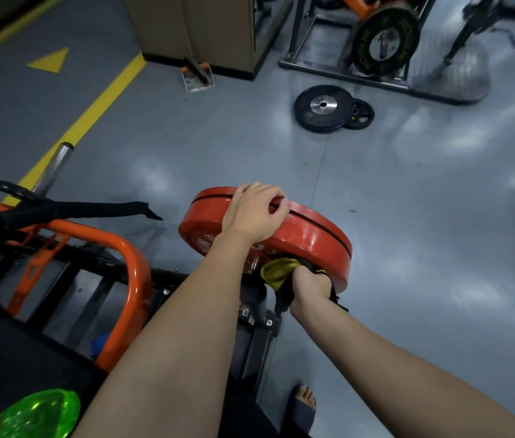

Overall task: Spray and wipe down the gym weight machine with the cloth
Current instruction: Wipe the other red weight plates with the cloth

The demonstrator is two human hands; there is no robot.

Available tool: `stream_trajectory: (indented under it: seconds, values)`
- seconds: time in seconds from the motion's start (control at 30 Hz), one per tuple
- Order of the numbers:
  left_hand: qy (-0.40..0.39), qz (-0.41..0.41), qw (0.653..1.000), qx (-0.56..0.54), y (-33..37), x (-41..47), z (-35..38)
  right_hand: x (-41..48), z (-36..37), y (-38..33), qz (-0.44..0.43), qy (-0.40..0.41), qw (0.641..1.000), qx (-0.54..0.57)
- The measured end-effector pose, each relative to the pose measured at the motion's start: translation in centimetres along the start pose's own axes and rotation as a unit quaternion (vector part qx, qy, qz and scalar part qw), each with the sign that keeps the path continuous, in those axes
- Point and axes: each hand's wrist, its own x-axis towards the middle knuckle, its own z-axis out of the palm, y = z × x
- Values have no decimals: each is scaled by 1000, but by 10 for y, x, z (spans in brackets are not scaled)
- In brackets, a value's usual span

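Red round rubber weight plate (313, 235) sits loaded on the gym machine, edge-on to the head view. Left hand (254, 213) lies over the plate's top rim, fingers curled down the far side, gripping it. Right hand (308, 287) is at the plate's lower near face, fist clenched round a crumpled yellow cloth (276, 271), which touches the plate there. Orange tubular steel frame (132, 263) curves just left of the plate. A translucent green plastic object (39, 414) sits well down-left of it; type cannot be told. Two black weight plates (322, 109) lie flat on the grey floor, well beyond the red plate.
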Motion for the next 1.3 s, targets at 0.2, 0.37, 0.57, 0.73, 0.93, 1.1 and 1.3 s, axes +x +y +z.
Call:
stream_trajectory:
  seconds: [0.2,0.37,0.57,0.73,0.93,1.1,1.3]
  values:
    - [22,-26,996,-82,-37,1,-11,-10,15,4,-3,-42,999,5]
    - [27,-106,976,-190,-87,2,-10,-11,18,7,-11,-41,999,26]
    - [-15,-182,971,-153,-120,-3,-24,44,-9,22,13,64,988,142]
    - [66,-154,982,-90,-67,0,-24,32,4,17,30,84,982,165]
    - [42,-25,999,12,-12,-9,12,-10,50,16,-35,-51,997,34]
    - [64,-14,997,36,-21,-8,8,9,19,20,-36,-6,999,-20]
    - [75,-9,997,-5,-39,-7,-1,25,7,24,-15,28,997,-66]
